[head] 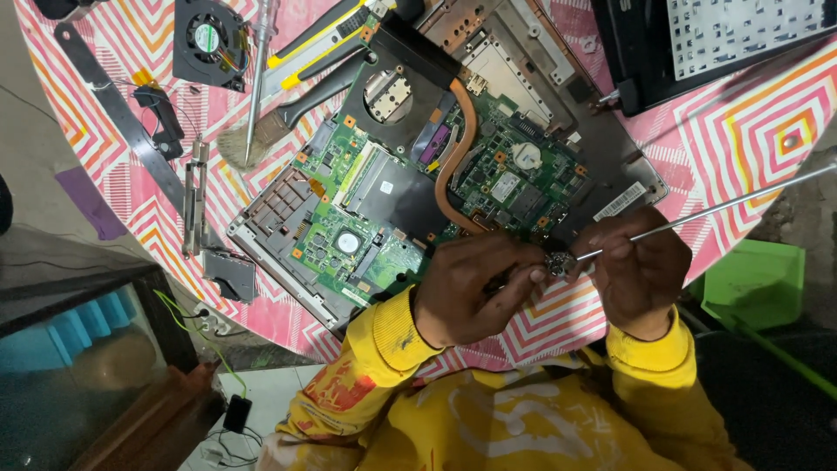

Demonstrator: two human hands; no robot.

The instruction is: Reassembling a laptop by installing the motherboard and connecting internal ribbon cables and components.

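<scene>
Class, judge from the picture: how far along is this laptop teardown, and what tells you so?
Done: the laptop base lies open, motherboard bared, fan and hinge set aside. In hand: the left hand pinches a small metal part while the right hand works it with a thin rod. Left: the board and copper heat pipe are still in the base.

A white rectangular label (620,201), seemingly barcoded, lies on the opened laptop base (610,148) near its right edge.
</scene>
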